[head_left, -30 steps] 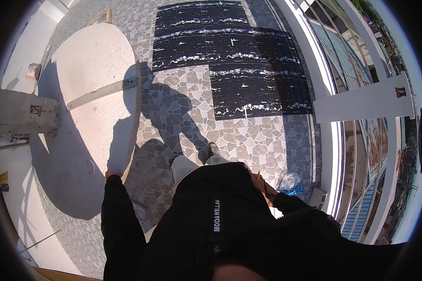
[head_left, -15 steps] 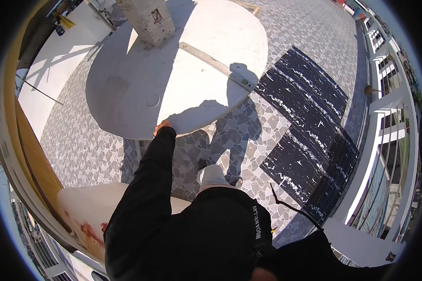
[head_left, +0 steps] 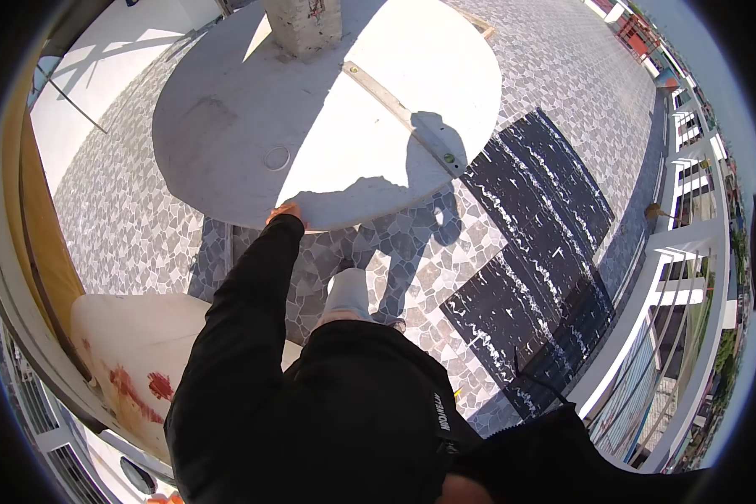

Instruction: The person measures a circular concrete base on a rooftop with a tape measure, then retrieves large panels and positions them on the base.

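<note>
My left hand [head_left: 287, 212], at the end of a black sleeve, is at the near rim of a large round white slab [head_left: 227, 160]. Its fingers look curled over the edge, though they are small and partly hidden by the cuff. On the slab lies a long spirit level [head_left: 405, 116], its near end close to the right-hand rim. A faint ring mark [head_left: 277, 158] shows left of it. My right hand is out of view; only black clothing shows on that side.
A rough square pillar [head_left: 307, 29] rises from the slab's far part. Black sheets with white streaks [head_left: 538, 244] lie on the stone-patterned floor [head_left: 118, 210] to the right. A white railing [head_left: 680, 244] runs beyond them. A pale, red-stained surface [head_left: 126, 353] is at lower left.
The view has shifted, so the slab's near rim and the sheets sit differently in it. My left hand stays at the rim. The spirit level still lies on the slab.
</note>
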The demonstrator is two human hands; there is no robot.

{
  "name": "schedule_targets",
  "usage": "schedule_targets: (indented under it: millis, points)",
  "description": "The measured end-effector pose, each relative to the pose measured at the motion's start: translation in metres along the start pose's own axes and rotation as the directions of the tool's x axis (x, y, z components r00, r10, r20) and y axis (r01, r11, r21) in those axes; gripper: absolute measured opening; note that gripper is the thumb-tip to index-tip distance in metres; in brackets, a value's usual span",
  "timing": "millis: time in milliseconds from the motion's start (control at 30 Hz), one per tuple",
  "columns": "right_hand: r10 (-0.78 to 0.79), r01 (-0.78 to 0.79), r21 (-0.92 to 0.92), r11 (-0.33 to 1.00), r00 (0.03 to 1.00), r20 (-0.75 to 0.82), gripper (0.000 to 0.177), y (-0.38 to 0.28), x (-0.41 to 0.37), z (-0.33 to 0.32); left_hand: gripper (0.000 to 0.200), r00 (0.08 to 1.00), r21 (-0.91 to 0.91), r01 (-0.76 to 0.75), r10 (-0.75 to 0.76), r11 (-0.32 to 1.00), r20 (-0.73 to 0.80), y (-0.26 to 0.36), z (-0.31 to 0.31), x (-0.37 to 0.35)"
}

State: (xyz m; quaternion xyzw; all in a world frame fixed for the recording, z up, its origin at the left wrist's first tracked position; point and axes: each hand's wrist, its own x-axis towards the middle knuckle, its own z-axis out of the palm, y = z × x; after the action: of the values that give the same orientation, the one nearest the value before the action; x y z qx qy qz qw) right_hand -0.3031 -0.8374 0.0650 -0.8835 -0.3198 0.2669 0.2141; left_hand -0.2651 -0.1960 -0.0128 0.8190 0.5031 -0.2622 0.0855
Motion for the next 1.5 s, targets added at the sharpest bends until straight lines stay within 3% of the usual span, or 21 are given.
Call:
schedule_targets:
  millis: [33,133,200,233,300,333,367,433,500,567,600,633,733,800,867,967,1033,1167,1200,1300,1500]
  points:
    - [0.003,-0.003,0.001,1.0,0.999,0.05,0.055,-0.002,0.011,-0.007,0.05,1.0,-0.013,0.005,-0.005,1.0,-0.003,-0.003,-0.011,0.0]
    - [0.047,-0.042,-0.023,0.999,0.954,0.296,0.055,-0.019,0.066,-0.047,0.056,0.988,-0.302,-0.049,0.002,0.952,-0.153,-0.029,-0.029,0.027]
    - [0.124,-0.048,-0.175,0.983,0.882,0.454,0.055,-0.038,0.132,-0.09,0.056,0.972,-0.308,-0.031,-0.042,0.951,-0.229,-0.034,-0.045,0.039]
    - [0.146,-0.036,-0.252,0.967,0.89,0.432,0.056,-0.048,0.166,-0.108,0.056,0.948,-0.315,-0.002,-0.099,0.949,-0.304,-0.037,-0.05,0.046]
    - [-0.045,0.044,-0.292,0.956,0.999,0.002,0.05,-0.039,0.244,-0.114,0.053,0.942,-0.308,-0.014,-0.091,0.951,-0.324,-0.042,-0.055,0.068]
    - [-0.052,0.02,-0.157,0.987,0.977,-0.205,0.046,-0.034,0.288,-0.109,0.051,0.95,-0.286,-0.008,-0.082,0.958,-0.302,-0.044,-0.06,0.075]
    - [0.043,-0.034,0.053,0.998,0.981,-0.188,0.05,-0.043,0.334,-0.117,0.048,0.958,-0.264,-0.005,-0.071,0.964,-0.279,-0.045,-0.062,0.082]
    - [0.104,-0.06,0.142,0.988,0.94,-0.326,0.049,-0.061,0.415,-0.118,0.042,0.954,-0.288,-0.009,-0.078,0.958,-0.29,-0.048,-0.048,0.102]
    - [0.088,-0.106,-0.025,0.994,0.919,-0.384,0.053,-0.068,0.491,-0.11,0.037,0.947,-0.312,0.009,-0.108,0.95,-0.303,-0.055,-0.041,0.106]
    - [-0.057,-0.069,-0.273,0.96,0.901,-0.43,0.061,-0.071,0.547,-0.099,0.024,0.946,-0.365,-0.021,-0.1,0.931,-0.309,-0.054,-0.048,0.099]
    - [0.082,-0.19,-0.239,0.952,0.913,-0.4,0.072,-0.084,0.566,-0.098,0.018,0.945,-0.381,-0.01,-0.116,0.925,-0.307,-0.056,-0.048,0.102]
    - [0.07,-0.18,-0.251,0.951,0.917,-0.393,0.072,-0.095,0.58,-0.099,0.018,0.946,-0.392,0.001,-0.128,0.92,-0.299,-0.06,-0.046,0.104]
    - [0.297,-0.395,-0.276,0.876,0.894,-0.336,0.078,-0.12,0.606,-0.098,0.016,0.934,-0.42,-0.108,-0.052,0.901,-0.353,-0.078,-0.051,0.087]
    - [0.282,-0.383,-0.328,0.864,0.906,-0.315,0.077,-0.122,0.614,-0.097,0.016,0.87,-0.498,-0.264,-0.018,0.826,-0.492,-0.092,-0.042,0.071]
    - [0.267,-0.37,-0.375,0.85,0.917,-0.297,0.076,-0.115,0.622,-0.098,0.016,0.858,-0.54,-0.276,-0.049,0.795,-0.511,-0.111,-0.03,0.06]
    - [0.102,-0.197,-0.365,0.91,0.959,-0.264,0.064,-0.086,0.636,-0.097,0.017,0.831,-0.583,-0.259,-0.129,0.77,-0.541,-0.136,-0.009,0.042]
    - [-0.029,-0.061,-0.241,0.969,0.934,-0.356,0.061,-0.095,0.634,-0.093,0.018,0.818,-0.595,-0.222,-0.185,0.773,-0.545,-0.154,0.002,0.029]
    - [-0.32,0.255,-0.205,0.945,0.851,-0.417,0.058,-0.147,0.583,-0.066,0.018,0.746,-0.668,-0.244,-0.304,0.703,-0.593,-0.173,0.016,0.019]
    - [-0.369,0.336,-0.153,0.929,0.856,-0.362,0.059,-0.166,0.572,-0.054,0.019,0.723,-0.685,-0.265,-0.329,0.679,-0.607,-0.173,0.019,0.02]
    - [-0.405,0.404,-0.049,0.913,0.891,-0.203,0.06,-0.226,0.561,-0.012,0.019,0.734,-0.674,-0.229,-0.331,0.703,-0.593,-0.164,0.014,0.03]
    - [-0.425,0.422,-0.074,0.904,0.905,-0.034,0.058,-0.309,0.59,0.059,0.021,0.819,-0.585,-0.174,-0.213,0.792,-0.533,-0.138,-0.018,0.07]
